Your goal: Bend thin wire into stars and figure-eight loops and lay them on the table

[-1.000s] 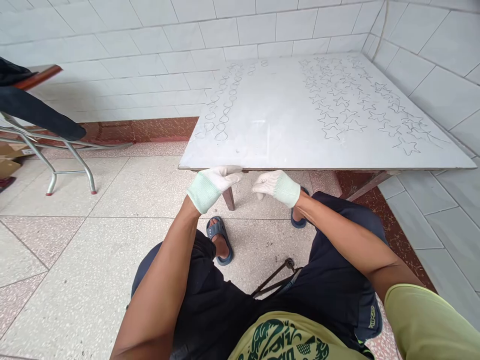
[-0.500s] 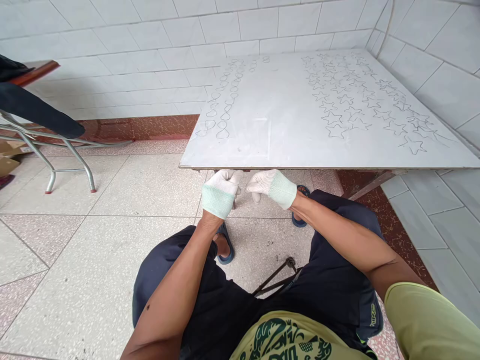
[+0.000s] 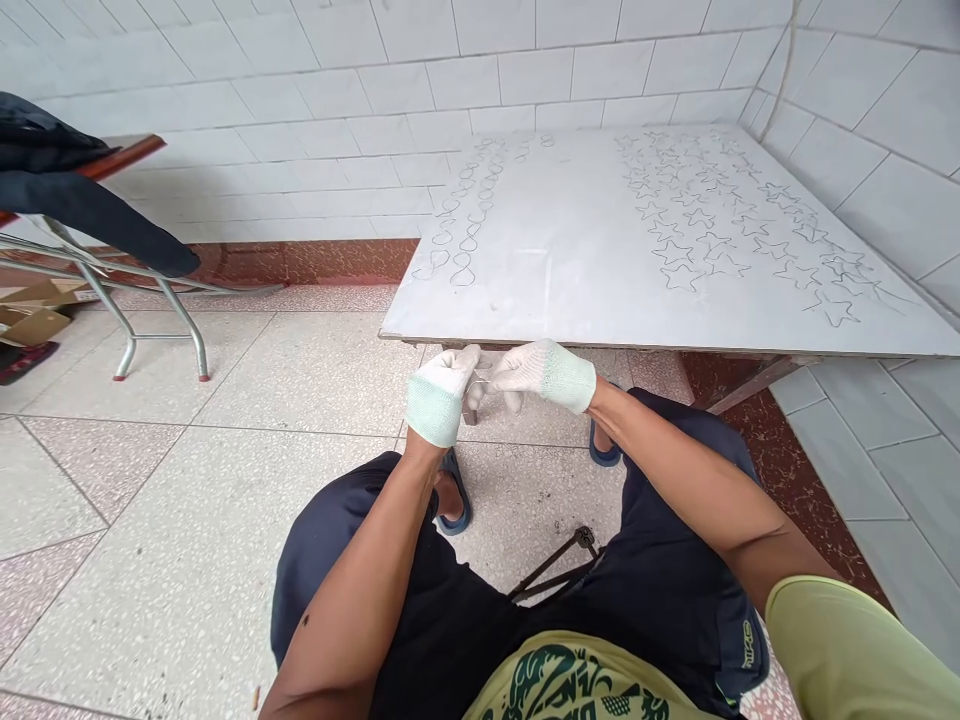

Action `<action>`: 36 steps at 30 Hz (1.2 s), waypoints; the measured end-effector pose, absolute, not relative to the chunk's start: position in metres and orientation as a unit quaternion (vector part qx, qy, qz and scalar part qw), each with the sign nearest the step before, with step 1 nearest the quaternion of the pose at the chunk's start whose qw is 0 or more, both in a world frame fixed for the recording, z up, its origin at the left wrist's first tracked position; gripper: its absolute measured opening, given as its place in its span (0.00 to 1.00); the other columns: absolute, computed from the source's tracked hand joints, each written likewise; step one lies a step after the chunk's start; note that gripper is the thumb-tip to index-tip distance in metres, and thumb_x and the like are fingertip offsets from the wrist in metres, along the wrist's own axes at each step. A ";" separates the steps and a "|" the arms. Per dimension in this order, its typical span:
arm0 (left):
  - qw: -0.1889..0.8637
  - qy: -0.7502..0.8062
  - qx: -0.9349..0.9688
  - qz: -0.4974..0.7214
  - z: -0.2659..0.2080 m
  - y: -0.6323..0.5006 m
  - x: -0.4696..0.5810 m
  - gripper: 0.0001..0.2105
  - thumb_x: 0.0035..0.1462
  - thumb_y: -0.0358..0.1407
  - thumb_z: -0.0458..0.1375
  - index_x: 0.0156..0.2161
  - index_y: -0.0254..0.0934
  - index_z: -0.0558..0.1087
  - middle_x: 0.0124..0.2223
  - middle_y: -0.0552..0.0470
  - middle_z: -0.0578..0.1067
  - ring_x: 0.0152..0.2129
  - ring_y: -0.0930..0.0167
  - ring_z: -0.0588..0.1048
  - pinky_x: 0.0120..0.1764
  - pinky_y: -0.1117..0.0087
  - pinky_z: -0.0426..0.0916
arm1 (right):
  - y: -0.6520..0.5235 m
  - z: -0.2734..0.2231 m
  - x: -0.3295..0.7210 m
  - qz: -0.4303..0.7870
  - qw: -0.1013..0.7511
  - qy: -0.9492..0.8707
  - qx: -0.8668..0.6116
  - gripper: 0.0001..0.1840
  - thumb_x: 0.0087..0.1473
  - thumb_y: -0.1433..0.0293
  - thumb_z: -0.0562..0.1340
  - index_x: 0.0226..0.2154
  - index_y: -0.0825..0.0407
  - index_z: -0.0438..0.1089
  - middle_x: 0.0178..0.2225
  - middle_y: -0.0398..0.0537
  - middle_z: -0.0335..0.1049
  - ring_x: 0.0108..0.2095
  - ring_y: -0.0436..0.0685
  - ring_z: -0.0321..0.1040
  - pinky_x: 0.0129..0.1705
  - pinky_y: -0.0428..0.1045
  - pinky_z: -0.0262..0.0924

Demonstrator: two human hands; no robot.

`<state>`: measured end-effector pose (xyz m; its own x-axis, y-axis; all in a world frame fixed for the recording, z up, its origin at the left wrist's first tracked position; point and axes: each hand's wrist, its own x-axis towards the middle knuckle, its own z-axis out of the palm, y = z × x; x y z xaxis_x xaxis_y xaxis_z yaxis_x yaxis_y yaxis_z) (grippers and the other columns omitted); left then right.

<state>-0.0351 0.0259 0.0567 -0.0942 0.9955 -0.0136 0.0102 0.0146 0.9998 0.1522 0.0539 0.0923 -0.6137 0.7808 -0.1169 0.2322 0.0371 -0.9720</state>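
In white knitted gloves with pale green cuffs, my left hand [image 3: 441,392] and my right hand [image 3: 536,370] meet in front of the table's near edge. A thin piece of wire [image 3: 480,381] shows between the fingertips, pinched by both hands. Its full shape is hidden by the gloves. Beyond them, bent wire stars [image 3: 681,276] lie in rows on the right of the white tabletop [image 3: 581,290]. Twisted wire loops [image 3: 463,274] form columns along its left side.
Tiled walls [image 3: 360,100] border the table behind and on the right. At far left stands a metal-legged piece of furniture [image 3: 191,335] with dark cloth [image 3: 97,205] on it, near cardboard boxes [image 3: 34,320]. A dark metal frame [image 3: 555,570] is between my legs.
The view has shifted slightly, so the table and wall sit a little lower and farther right. My fingertips have come closer together, and the wire between them now shows.
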 end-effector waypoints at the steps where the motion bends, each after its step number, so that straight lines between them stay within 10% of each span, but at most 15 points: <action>1: 0.481 0.522 0.486 0.510 0.052 0.029 -0.038 0.21 0.59 0.57 0.66 0.31 0.40 0.76 0.19 0.55 0.71 0.15 0.73 0.66 0.22 0.69 0.58 | 0.055 0.092 0.151 0.590 0.232 -0.678 -0.372 0.13 0.55 0.63 0.70 0.24 0.53 0.75 0.21 0.44 0.76 0.27 0.52 0.72 0.36 0.49 0.67; 15: 0.514 0.497 0.503 0.486 0.044 0.036 -0.045 0.21 0.54 0.53 0.69 0.23 0.40 0.73 0.23 0.50 0.75 0.20 0.70 0.71 0.26 0.68 0.63 | 0.060 0.084 0.161 0.556 0.239 -0.720 -0.339 0.24 0.62 0.51 0.65 0.24 0.52 0.76 0.24 0.45 0.76 0.33 0.54 0.73 0.45 0.50 0.66; 24: 0.470 0.532 0.501 0.495 0.046 0.035 -0.049 0.17 0.55 0.51 0.68 0.31 0.37 0.82 0.21 0.51 0.75 0.18 0.71 0.70 0.25 0.68 0.62 | 0.061 0.069 0.168 0.548 0.180 -0.725 -0.377 0.11 0.55 0.65 0.68 0.24 0.52 0.78 0.24 0.41 0.77 0.29 0.51 0.73 0.36 0.46 0.63; 36: 0.473 0.558 0.536 0.421 0.063 0.028 -0.048 0.16 0.51 0.49 0.68 0.28 0.37 0.79 0.22 0.52 0.76 0.19 0.72 0.71 0.23 0.71 0.63 | 0.057 0.077 0.182 0.438 0.201 -0.780 -0.399 0.19 0.60 0.62 0.64 0.21 0.50 0.77 0.26 0.43 0.79 0.31 0.53 0.75 0.42 0.48 0.66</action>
<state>-0.0482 0.0279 0.0627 0.0233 0.9968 -0.0767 0.1997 0.0705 0.9773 0.1822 0.0571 0.0768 -0.6012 0.7983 -0.0355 0.4460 0.2984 -0.8438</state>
